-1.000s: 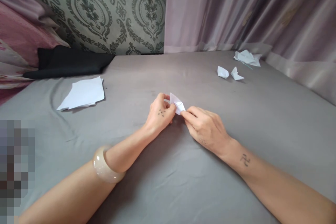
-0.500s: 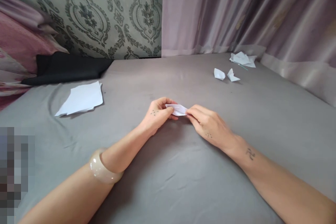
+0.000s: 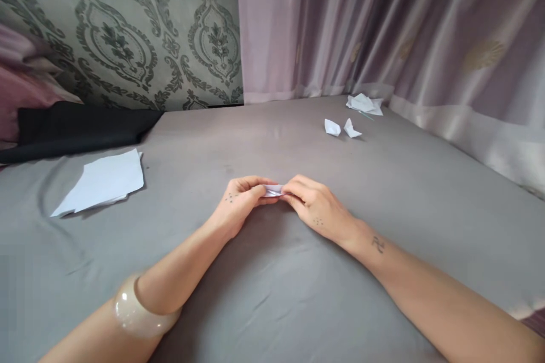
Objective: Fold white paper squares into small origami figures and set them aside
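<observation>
A small piece of folded white paper (image 3: 273,190) is held between my two hands, above the grey sheet (image 3: 272,295). My left hand (image 3: 244,198) pinches its left end, thumb on top and fingers behind and beneath. At the right end, the thumb and fingertips of my right hand (image 3: 313,201) close on the paper. Much of the paper is covered by my fingers, so its full shape cannot be made out. A pale, glossy bangle (image 3: 142,312) sits on my left forearm.
On the left lies a stack of white paper sheets (image 3: 104,181), with a folded black cloth (image 3: 80,127) behind it. Two small folded paper shapes (image 3: 332,127) stand at the right back. Farther off, more white paper (image 3: 364,104) lies by the purple curtain (image 3: 272,28).
My hands have come closer together, and my right fingers now cover more of the folded paper. The whole view has shifted, so the surroundings appear farther left and slightly lower.
</observation>
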Demonstrator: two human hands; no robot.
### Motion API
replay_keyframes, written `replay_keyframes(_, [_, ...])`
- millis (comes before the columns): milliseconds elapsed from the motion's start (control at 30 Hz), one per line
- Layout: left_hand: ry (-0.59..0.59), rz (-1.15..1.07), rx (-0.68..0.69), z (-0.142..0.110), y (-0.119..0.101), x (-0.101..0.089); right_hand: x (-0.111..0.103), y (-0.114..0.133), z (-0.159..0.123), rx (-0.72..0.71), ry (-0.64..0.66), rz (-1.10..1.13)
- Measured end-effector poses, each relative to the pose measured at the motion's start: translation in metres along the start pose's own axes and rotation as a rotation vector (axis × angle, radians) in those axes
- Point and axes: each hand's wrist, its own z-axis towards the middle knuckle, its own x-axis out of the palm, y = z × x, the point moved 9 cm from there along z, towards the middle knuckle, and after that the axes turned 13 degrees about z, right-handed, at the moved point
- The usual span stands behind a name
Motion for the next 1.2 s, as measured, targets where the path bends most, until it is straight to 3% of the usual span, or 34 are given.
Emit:
replay_keyframes(233, [-0.068, -0.046, -0.109, -0.002, 0.006, -0.006, 0.000, 0.003, 0.000, -0.044, -0.002, 0.055])
replay_keyframes(400, [0.025, -0.073, -0.110, -0.002, 0.004, 0.003, 0.002, 0.000, -0.001, -0.005, 0.011, -0.005])
replay_keyframes(733, [0.025, 0.073, -0.034, -0.001, 0.003, 0.003, 0.012, 0.008, -0.007, -0.071, 0.063, -0.208])
replay_keyframes(967, [0.094, 0.118, -0.033, -0.002, 0.000, 0.007, 0.008, 0.004, -0.006, -0.035, 0.047, -0.078])
replay_keyframes(1200, [0.065, 0.105, -0.068, -0.003, 0.004, 0.005, 0.005, 0.002, -0.003, 0.007, 0.002, 0.008])
